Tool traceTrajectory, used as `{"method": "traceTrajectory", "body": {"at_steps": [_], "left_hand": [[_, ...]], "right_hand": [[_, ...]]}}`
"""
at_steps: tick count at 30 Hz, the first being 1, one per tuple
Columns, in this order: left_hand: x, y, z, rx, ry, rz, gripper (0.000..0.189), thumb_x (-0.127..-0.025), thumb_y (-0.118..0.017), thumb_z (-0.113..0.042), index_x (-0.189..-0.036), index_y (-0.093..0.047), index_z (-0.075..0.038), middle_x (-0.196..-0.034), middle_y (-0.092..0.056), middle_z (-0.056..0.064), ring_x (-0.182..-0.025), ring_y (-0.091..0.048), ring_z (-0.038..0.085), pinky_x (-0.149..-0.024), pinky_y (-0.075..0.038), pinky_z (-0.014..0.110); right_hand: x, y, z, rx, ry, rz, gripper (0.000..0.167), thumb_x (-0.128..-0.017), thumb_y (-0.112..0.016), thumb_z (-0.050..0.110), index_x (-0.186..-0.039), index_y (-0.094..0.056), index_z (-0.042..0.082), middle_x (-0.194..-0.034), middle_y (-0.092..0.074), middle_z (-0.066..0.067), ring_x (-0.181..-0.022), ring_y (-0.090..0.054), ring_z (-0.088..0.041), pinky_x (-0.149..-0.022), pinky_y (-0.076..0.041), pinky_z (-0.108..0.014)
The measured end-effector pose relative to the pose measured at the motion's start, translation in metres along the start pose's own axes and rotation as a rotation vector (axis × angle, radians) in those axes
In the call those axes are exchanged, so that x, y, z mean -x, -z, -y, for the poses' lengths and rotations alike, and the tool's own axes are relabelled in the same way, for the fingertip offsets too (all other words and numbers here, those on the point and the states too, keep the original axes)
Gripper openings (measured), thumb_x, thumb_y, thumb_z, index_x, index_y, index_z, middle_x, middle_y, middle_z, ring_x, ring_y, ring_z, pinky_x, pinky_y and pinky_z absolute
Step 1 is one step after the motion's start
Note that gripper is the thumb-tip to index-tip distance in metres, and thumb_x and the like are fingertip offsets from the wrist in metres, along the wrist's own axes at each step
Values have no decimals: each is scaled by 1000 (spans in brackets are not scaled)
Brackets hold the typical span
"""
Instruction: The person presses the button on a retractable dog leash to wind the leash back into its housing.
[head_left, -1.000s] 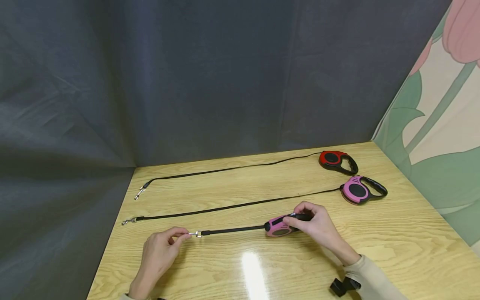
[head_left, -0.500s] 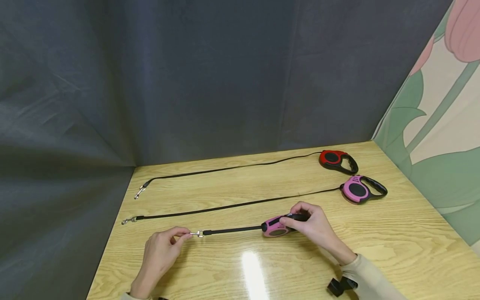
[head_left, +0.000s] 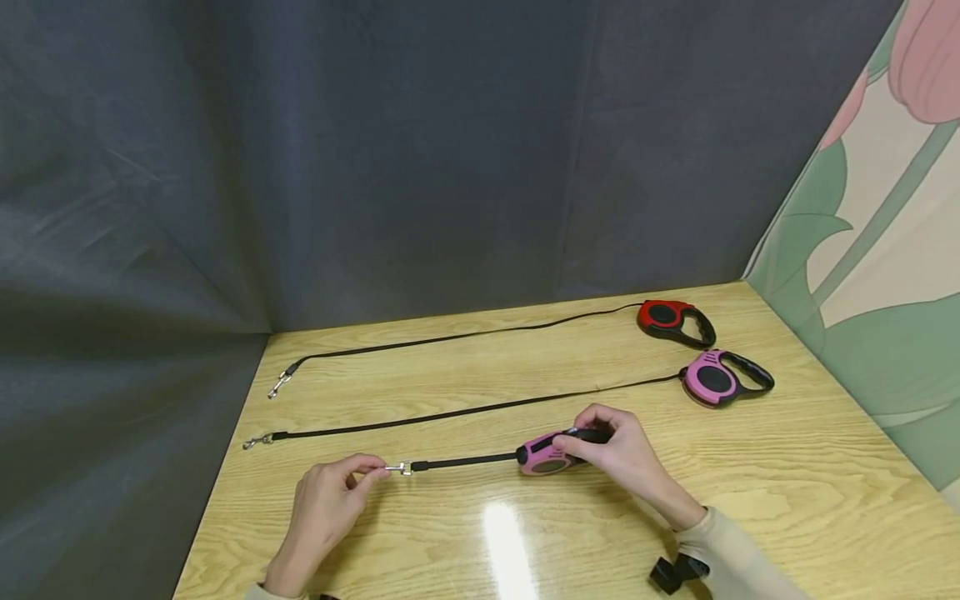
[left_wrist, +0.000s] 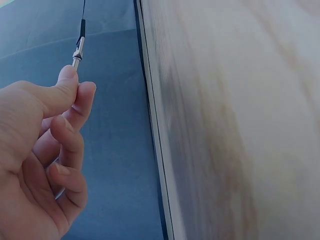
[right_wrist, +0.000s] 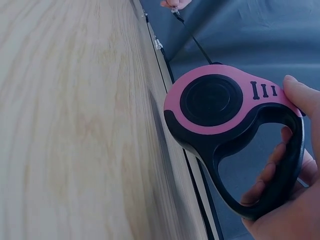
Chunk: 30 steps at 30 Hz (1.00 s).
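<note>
In the head view my left hand (head_left: 326,504) pinches the silver metal clip (head_left: 398,468) of a retractable dog leash between thumb and forefinger; its other fingers curl loosely in the left wrist view. My right hand (head_left: 626,454) grips the black handle (right_wrist: 287,170) of that leash's pink case (right_wrist: 225,75), its fingers passing through the loop and the thumb near the top. The case is held on edge over the table. A short black strap (head_left: 465,461) runs nearly straight between clip and case.
Behind lie two more retractable leashes with straps stretched leftward: a pink one (head_left: 712,379) and a red one (head_left: 663,317). Their metal clips rest near the table's left side. A dark cloth (head_left: 450,167) hangs behind the wooden table (head_left: 420,550); a flower-patterned wall (head_left: 892,317) stands right.
My right hand has moved a little left with the pink leash case. My left hand and the clip have shifted slightly right. The other two leashes stay where they were.
</note>
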<state>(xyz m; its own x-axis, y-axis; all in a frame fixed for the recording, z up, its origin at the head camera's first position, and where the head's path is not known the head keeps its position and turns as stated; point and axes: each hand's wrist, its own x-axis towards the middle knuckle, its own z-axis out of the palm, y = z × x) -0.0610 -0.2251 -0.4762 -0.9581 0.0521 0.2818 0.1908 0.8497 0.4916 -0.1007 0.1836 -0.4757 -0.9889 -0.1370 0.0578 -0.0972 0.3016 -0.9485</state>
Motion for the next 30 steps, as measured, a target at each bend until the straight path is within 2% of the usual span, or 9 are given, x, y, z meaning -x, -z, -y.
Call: {"method": "traceTrajectory", "body": {"at_steps": [23,30], "left_hand": [[0,-2,-6,2,-30,-12,7,-86,-89,-26,-89,-83,-25,-77,-78,-16,-47,-38,-10,-50,-32,19],[1,-6,-7,17,-75,-34,9,-84,-91,-25,-89,-83,-24,-77,-78,-15,-46,-34,-12,-49,-31,18]], "right_hand": [[-1,-10,1,-7,21,10,25,-85,-92,19,-90,-70,9,-82,-69,-1,-69,-58,-9,-63,-49,-26],[-1,-13,3,2,30,9,24,-84,-92,20,-88,-70,10,-80,-67,0,-68,-55,-8,-61,-48,-25]]}}
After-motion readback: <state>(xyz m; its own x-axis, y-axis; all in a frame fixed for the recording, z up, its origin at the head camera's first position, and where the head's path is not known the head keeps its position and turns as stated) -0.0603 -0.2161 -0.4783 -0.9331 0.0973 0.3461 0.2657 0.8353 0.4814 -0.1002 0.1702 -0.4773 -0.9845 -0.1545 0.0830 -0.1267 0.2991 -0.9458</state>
